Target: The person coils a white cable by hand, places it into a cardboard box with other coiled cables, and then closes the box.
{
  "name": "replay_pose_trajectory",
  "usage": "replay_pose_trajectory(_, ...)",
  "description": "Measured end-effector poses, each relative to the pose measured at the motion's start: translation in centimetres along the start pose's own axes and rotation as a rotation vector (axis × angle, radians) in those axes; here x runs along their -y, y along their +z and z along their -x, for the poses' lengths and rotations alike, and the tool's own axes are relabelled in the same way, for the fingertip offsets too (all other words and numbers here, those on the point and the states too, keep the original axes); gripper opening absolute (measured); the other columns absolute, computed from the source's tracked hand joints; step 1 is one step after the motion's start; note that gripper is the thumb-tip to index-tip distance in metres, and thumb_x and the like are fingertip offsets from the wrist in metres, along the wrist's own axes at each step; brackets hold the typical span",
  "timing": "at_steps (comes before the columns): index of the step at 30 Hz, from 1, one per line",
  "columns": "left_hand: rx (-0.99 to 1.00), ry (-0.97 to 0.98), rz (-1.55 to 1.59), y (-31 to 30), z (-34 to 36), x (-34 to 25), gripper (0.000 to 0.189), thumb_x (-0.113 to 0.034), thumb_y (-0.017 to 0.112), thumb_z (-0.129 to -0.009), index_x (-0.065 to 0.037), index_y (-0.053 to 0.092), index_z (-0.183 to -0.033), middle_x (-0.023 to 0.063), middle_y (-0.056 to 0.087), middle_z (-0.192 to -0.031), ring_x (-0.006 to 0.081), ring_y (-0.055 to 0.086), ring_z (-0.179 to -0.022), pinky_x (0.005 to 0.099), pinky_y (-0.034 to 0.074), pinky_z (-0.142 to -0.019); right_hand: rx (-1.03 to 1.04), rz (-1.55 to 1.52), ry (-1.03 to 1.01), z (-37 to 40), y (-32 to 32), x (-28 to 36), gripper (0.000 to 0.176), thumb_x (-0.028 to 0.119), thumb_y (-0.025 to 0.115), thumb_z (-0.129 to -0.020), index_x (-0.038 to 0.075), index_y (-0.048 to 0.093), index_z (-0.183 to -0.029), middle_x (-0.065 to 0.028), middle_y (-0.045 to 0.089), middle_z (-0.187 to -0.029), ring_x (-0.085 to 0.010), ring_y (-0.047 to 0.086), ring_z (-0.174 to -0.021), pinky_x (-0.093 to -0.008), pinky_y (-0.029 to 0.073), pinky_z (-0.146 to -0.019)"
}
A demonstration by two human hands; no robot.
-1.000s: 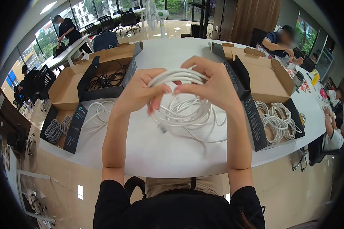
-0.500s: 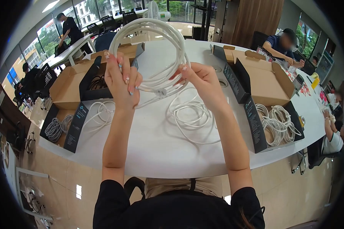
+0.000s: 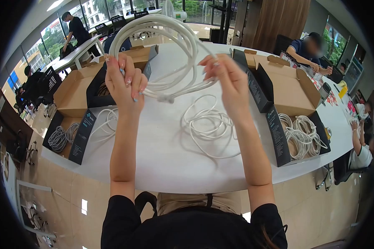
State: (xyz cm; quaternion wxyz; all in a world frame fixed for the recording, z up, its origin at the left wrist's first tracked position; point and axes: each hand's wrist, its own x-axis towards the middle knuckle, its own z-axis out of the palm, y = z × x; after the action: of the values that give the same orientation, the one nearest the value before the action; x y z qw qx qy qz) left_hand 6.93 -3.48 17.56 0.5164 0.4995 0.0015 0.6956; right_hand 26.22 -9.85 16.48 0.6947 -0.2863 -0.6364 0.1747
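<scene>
Held up above the table is a coil of white cable (image 3: 190, 45) in several loops. My left hand (image 3: 126, 81) is closed around the coil's left side. At its right, my right hand (image 3: 228, 79) pinches a length of the same cable drawn away from the loops; the fingers are slightly blurred. A clear connector plug (image 3: 166, 98) hangs at the coil's lower edge. Below, a loose tangle of white cable (image 3: 207, 122) lies on the white table (image 3: 162, 166). Another loose white cable (image 3: 106, 126) lies left of my left forearm.
On the left stands an open box (image 3: 81, 139) with grey coiled cables (image 3: 59, 139). An open box (image 3: 276, 139) on the right holds white coiled cables (image 3: 301, 135). Further boxes stand behind both. A person (image 3: 305, 52) sits across the table at the right.
The coil and my left hand have shifted slightly left and up. My right hand has moved right and up, pulling a strand away from the loops.
</scene>
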Motion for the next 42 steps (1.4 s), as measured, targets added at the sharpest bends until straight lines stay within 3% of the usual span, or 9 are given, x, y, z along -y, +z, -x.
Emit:
replay_pose_trajectory(7,0.096,-0.104,0.146,0.6,0.4,-0.2,0.036,-0.041,0.034,-0.096,-0.011,0.036,-0.078,-0.0049,0.029,-0.05,0.0024,0.024,-0.027,0.0187,0.024,-0.029,0.264,0.141,0.155,-0.5,-3.0,2.1,0.026,0.013,0.056,-0.086,0.001,0.052,-0.109,-0.0055,0.062,-0.088,-0.0045,0.043,-0.048,-0.0185,0.039,-0.046)
replay_pose_trajectory(10,0.0,-0.163,0.159,1.6,1.1,0.9,0.035,-0.042,0.034,-0.096,-0.012,0.036,-0.079,-0.0052,0.028,-0.052,0.0024,0.023,-0.028,0.0186,0.024,-0.031,0.437,0.183,0.241,-0.3,-2.6,1.7,0.081,0.007,0.076,-0.067,0.006,0.033,-0.135,-0.0079,0.061,-0.105,-0.0066,0.053,-0.065,-0.0177,0.041,-0.053)
replay_pose_trajectory(14,-0.123,-0.207,0.214,2.7,2.4,2.7,0.035,-0.043,0.034,-0.096,-0.013,0.035,-0.079,-0.0053,0.027,-0.054,0.0026,0.02,-0.033,0.0183,0.024,-0.036,0.516,0.114,0.072,0.2,-0.9,1.9,0.106,0.022,0.087,-0.049,0.007,0.03,-0.137,-0.0066,0.061,-0.101,-0.0153,0.057,-0.081,-0.0273,0.044,-0.069)
replay_pose_trajectory(21,-0.151,-0.131,0.183,3.0,3.6,3.9,0.036,-0.044,0.033,-0.096,-0.012,0.033,-0.079,-0.0034,0.029,-0.057,0.0044,0.024,-0.037,0.0205,0.03,-0.041,0.337,0.071,0.058,0.9,1.3,-1.7,0.074,0.026,0.079,-0.065,0.003,0.044,-0.126,-0.004,0.062,-0.092,-0.0163,0.058,-0.095,-0.0309,0.044,-0.079)
replay_pose_trajectory(24,-0.129,-0.09,0.123,3.5,3.9,4.9,0.037,-0.044,0.031,-0.096,-0.011,0.032,-0.079,-0.0014,0.032,-0.06,0.0081,0.033,-0.041,0.0241,0.037,-0.046,0.194,-0.131,0.021,1.0,1.8,-0.8,0.039,0.023,0.068,-0.079,0.0,0.054,-0.108,-0.0042,0.061,-0.082,-0.0164,0.057,-0.088,-0.0321,0.044,-0.08)
replay_pose_trajectory(29,-0.068,-0.065,0.072,4.8,5.1,6.5,0.031,-0.03,0.032,-0.096,-0.005,0.039,-0.078,0.0087,0.046,-0.08,0.0178,0.051,-0.07,0.0315,0.045,-0.069,-0.094,-0.414,0.217,0.6,1.2,0.5,0.032,0.026,0.049,-0.093,-0.005,0.054,-0.093,-0.0028,0.049,-0.056,-0.0162,0.061,-0.065,-0.0256,0.046,-0.059)
replay_pose_trajectory(33,0.539,0.057,-0.066,1.1,2.1,6.4,0.031,-0.028,0.047,-0.083,0.001,0.05,-0.093,0.0127,0.052,-0.092,0.0181,0.051,-0.075,0.0342,0.044,-0.073,0.072,-0.313,0.309,-0.2,-1.6,2.0,0.029,0.022,0.051,-0.091,-0.006,0.055,-0.089,0.0021,0.038,-0.048,-0.0112,0.049,-0.042,-0.0235,0.038,-0.045)
replay_pose_trajectory(37,0.736,-0.445,-0.039,0.8,0.9,2.7,0.09,-0.054,0.067,-0.067,-0.003,0.032,-0.133,0.0197,0.053,-0.11,0.0252,0.057,-0.094,0.0383,0.045,-0.084,0.175,-0.273,0.43,-0.3,-3.0,2.3,0.024,0.018,0.053,-0.089,-0.006,0.058,-0.085,0.0035,0.035,-0.044,-0.0082,0.04,-0.034,-0.0226,0.033,-0.038)
replay_pose_trajectory(42,0.576,-0.37,-0.315,2.2,0.7,0.4,0.128,-0.066,0.076,-0.045,-0.001,0.018,-0.14,0.0207,0.044,-0.126,0.0298,0.055,-0.106,0.0413,0.047,-0.087,0.255,-0.114,0.468,-0.2,-2.6,2.2,0.02,0.015,0.056,-0.087,-0.004,0.061,-0.085,0.0028,0.037,-0.043,-0.0071,0.039,-0.034,-0.0227,0.032,-0.037)
